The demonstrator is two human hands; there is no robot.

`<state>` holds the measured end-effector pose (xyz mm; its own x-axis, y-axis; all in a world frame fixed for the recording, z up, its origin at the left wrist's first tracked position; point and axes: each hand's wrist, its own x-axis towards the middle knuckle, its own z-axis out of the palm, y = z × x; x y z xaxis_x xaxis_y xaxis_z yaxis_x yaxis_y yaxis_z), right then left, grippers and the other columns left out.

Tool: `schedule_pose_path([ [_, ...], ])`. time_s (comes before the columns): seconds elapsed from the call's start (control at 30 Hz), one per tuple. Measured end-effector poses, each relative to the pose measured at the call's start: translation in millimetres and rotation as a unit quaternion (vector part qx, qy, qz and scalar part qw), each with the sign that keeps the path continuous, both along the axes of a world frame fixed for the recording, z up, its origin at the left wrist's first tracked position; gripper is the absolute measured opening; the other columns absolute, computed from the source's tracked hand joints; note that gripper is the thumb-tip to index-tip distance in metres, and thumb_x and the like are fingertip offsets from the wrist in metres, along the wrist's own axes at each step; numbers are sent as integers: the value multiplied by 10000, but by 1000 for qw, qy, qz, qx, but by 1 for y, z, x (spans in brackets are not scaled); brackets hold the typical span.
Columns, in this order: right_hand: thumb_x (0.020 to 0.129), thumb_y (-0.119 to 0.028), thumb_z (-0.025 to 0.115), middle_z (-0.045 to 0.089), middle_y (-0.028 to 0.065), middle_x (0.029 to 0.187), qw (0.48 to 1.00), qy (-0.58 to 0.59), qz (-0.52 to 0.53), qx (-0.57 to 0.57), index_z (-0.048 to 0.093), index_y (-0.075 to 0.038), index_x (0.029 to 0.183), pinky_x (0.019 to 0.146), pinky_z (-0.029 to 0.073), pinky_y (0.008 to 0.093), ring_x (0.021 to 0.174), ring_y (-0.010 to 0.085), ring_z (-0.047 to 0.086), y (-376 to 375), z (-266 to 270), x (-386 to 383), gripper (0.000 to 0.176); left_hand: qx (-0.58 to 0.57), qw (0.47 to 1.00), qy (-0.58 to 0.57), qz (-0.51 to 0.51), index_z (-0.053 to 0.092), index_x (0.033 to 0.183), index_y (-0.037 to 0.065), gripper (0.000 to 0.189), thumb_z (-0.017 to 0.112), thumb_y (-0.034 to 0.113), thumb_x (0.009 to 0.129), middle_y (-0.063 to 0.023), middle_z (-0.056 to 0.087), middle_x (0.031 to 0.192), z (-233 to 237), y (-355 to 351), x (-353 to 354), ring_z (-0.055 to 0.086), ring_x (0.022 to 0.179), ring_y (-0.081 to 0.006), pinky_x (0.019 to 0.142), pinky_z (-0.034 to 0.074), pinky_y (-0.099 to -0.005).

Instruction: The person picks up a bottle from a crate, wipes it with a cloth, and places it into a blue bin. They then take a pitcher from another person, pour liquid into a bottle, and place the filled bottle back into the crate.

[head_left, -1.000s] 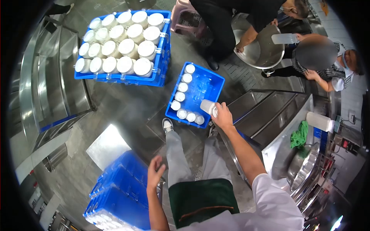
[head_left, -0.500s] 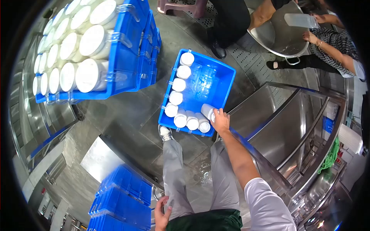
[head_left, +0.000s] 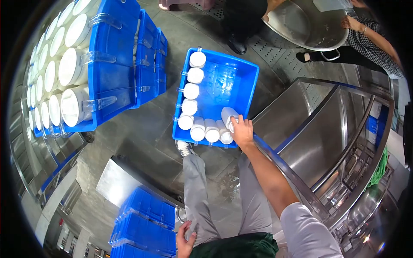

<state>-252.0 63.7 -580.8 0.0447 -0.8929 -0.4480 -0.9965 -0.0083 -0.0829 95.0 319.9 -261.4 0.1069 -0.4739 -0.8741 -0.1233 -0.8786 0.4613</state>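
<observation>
A blue crate (head_left: 247, 92) sits on the floor in front of my feet. White-lidded containers (head_left: 191, 90) line its left side, and more (head_left: 211, 135) stand along its near side. My right hand (head_left: 242, 129) is closed round the lid end of a translucent container (head_left: 229, 113) at the crate's near right corner; that container leans, its base pointing away from me. Beside my left thigh, at the bottom of the view, my left hand (head_left: 185, 241) has its fingers apart and holds nothing.
Stacked blue crates (head_left: 112, 73) full of lidded containers rise at the left. More blue crates (head_left: 142, 223) stand at the lower left. Steel framework (head_left: 318, 142) borders the right. Beyond the crate, people are around a large metal pot (head_left: 297, 26); one person's hand (head_left: 353, 23) is at its rim.
My view has shifted slightly, moving the crate a little up and left in it. My right hand still grips the container in the same corner. The clear vessel by the pot has moved up.
</observation>
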Motion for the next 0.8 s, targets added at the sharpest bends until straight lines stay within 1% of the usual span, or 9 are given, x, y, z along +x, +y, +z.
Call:
schedule_pose_path([
  [0.07,730,-262,904,584,106,1202,1000,2,-5,2,613,-230,1345,917,491,477,1018,339,653,2,6,-11,681,3,999,-11,-31,563,1424,-17,556,719,134,911,-161,662,1390,2,-1,0,615,1319,-279,1133,439,-415],
  [0.2,721,-240,914,576,118,1175,999,-7,-33,-5,622,-214,1330,927,495,483,1015,358,659,4,5,-32,676,1,1000,13,4,555,1428,-25,563,731,122,913,-170,655,1400,0,-4,-7,611,1322,-280,1139,440,-415],
  [0.3,750,-225,883,581,114,1169,999,-21,-17,-24,612,-223,1275,892,514,499,967,364,684,6,-13,-36,591,9,1000,18,15,551,1435,-28,571,732,101,909,-174,652,1403,-5,-2,-10,611,1323,-280,1143,442,-414],
  [0.5,769,-253,884,598,125,1175,999,1,-14,51,580,-221,1303,866,545,485,959,364,709,10,-58,-24,616,11,1000,6,-16,538,1455,-25,589,713,61,899,-176,647,1406,-6,5,-6,612,1327,-278,1141,442,-409],
  [0.6,768,-279,892,607,131,1176,1000,12,0,23,568,-226,1311,850,552,476,955,363,710,25,-83,-17,634,18,1000,-2,-15,534,1461,-22,599,708,44,892,-175,644,1410,-9,10,0,607,1335,-276,1141,439,-404],
  [0.67,782,-235,872,602,130,1227,998,10,-19,57,594,-204,1326,898,555,490,1001,368,708,28,-92,-13,612,21,999,-7,-22,533,1463,-21,603,708,39,890,-174,642,1412,-12,13,2,604,1340,-275,1143,437,-403],
  [0.73,886,-126,726,627,132,1194,1000,15,21,-10,562,-203,1358,909,533,470,1074,354,666,33,-102,-13,506,33,999,-5,-9,528,1471,-20,618,715,38,885,-174,640,1416,-10,12,1,600,1346,-278,1146,436,-405],
  [0.77,886,-126,726,627,132,1194,1000,16,19,-8,562,-203,1358,909,533,470,1074,354,666,34,-105,-15,506,35,999,-5,-12,528,1471,-20,618,715,38,885,-174,640,1416,-9,11,-2,600,1346,-278,1146,436,-405],
  [0.8,893,-77,681,611,157,1273,999,-9,17,28,546,-198,1413,955,521,477,1157,368,629,28,-101,-15,551,28,1000,-3,-6,532,1469,-21,616,718,42,886,-176,644,1411,-9,8,-5,603,1342,-280,1142,440,-406],
])
